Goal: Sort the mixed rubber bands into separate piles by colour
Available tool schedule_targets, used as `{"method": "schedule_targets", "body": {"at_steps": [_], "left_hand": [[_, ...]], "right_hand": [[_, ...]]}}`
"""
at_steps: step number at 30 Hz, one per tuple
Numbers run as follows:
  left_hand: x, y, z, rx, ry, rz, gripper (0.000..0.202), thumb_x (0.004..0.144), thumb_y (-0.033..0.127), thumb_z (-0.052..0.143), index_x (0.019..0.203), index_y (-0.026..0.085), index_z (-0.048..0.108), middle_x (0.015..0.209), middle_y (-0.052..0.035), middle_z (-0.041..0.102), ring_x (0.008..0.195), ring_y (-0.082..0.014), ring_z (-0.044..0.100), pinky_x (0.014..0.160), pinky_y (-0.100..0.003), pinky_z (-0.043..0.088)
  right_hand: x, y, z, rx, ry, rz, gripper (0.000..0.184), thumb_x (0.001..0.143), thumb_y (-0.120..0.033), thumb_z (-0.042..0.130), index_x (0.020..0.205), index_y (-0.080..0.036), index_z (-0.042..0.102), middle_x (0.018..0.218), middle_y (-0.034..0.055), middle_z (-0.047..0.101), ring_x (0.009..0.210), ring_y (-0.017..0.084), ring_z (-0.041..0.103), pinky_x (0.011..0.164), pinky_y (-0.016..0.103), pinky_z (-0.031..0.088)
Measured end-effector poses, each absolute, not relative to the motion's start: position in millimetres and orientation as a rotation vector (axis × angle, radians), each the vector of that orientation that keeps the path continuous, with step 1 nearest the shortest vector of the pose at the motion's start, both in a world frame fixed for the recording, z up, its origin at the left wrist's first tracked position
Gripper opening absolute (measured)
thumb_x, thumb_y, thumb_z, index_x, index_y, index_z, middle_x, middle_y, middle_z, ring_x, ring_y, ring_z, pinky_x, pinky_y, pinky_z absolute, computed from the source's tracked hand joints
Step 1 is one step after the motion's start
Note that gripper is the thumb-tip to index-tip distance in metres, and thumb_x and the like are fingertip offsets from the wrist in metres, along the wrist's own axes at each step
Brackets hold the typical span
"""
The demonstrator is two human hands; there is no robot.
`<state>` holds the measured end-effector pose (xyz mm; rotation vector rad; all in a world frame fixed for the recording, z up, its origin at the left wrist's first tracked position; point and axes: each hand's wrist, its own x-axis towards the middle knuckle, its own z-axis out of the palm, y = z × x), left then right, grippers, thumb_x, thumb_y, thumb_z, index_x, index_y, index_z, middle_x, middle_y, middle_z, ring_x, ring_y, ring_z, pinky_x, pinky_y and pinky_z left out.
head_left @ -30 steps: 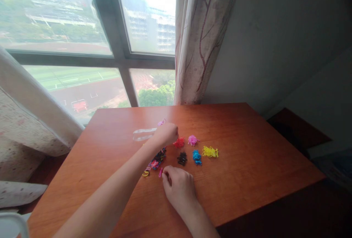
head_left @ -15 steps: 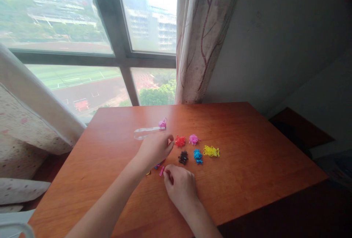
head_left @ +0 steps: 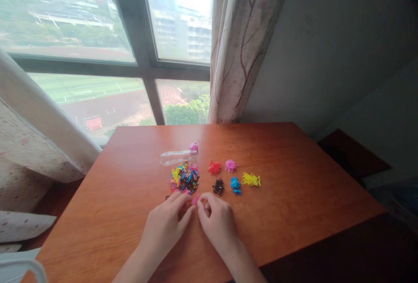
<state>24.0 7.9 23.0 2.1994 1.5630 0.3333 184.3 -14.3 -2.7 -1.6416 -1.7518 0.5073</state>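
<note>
Pink band (head_left: 195, 200) between left hand (head_left: 166, 220) and right hand (head_left: 217, 218), just near-right of mixed pile (head_left: 185, 179). Both grips curled; can't tell gap or hold. Best pinched singly, clear of pile.

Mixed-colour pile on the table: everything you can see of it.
The mixed-colour pile is a loose, tangled heap of small, thin loops, rubbery-looking, in black, blue, pink and yellow, with yellow mostly on its left side. It lies directly on the wooden table, nearer the person than the clear container and left of the red pile and black pile. The left hand partly hides its near edge; whether fingers touch it is unclear.
</note>
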Motion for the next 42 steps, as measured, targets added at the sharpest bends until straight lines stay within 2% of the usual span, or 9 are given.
{"method": "schedule_targets", "body": {"at_steps": [13, 21, 30, 36, 42], "left_hand": [[18.8, 6.3, 18.2, 2.210, 1.516, 0.406, 0.023, 0.095, 0.031, 0.043, 0.093, 0.026, 0.066, 0.093, -0.0009, 0.069, 0.082, -0.0186, 0.067, 0.072, -0.027, 0.049], [14.4, 4.9, 14.2, 2.200, 1.509, 0.479, 0.021, 0.094, 0.030, 0.044, 0.093, 0.025, 0.065, 0.091, -0.0010, 0.070, 0.081, -0.0168, 0.066, 0.071, -0.025, 0.048], [15.8, 3.0, 17.7, 2.207, 1.499, 0.444, 0.024, 0.095, 0.032, 0.042, 0.088, 0.025, 0.064, 0.088, -0.0009, 0.069, 0.079, -0.0169, 0.067, 0.069, -0.024, 0.047], [15.8, 3.1, 15.8, 2.214, 1.499, 0.428, 0.024, 0.096, 0.031, 0.041, 0.088, 0.026, 0.063, 0.090, -0.0007, 0.070, 0.080, -0.0165, 0.067, 0.069, -0.023, 0.047], [15.5, 3.0, 14.5, 2.222, 1.487, 0.433, 0.023, 0.096, 0.030, 0.041, 0.088, 0.025, 0.063, 0.093, -0.0010, 0.070, 0.083, -0.0169, 0.068, 0.070, -0.023, 0.047]], "right_hand": [[184.2, -14.3, -1.4, -1.662, -1.789, 0.476, 0.013, 0.091, -0.020, 0.052, 0.085, -0.022, 0.063, 0.067, -0.0017, 0.065, 0.064, 0.014, 0.062, 0.062, 0.021, 0.034], [183.0, -14.7, -0.5, -1.656, -1.730, 0.456, 0.016, 0.092, -0.022, 0.050, 0.080, -0.021, 0.061, 0.061, -0.0031, 0.060, 0.055, 0.012, 0.056, 0.058, 0.020, 0.033], [209.5, 17.1, 13.9, -1.719, -1.758, 0.226, 0.018, 0.092, -0.025, 0.051, 0.082, -0.021, 0.065, 0.061, -0.0021, 0.061, 0.056, 0.012, 0.056, 0.057, 0.021, 0.031], [230.6, 58.4, 19.2, -1.947, -1.818, 0.111, 0.011, 0.089, -0.024, 0.061, 0.081, -0.025, 0.069, 0.067, -0.0023, 0.066, 0.059, 0.013, 0.058, 0.053, 0.025, 0.024], [230.8, 62.8, 19.0, -1.986, -1.859, 0.050, 0.014, 0.091, -0.022, 0.060, 0.086, -0.026, 0.072, 0.075, 0.0002, 0.070, 0.063, 0.014, 0.060, 0.054, 0.025, 0.025]]}}
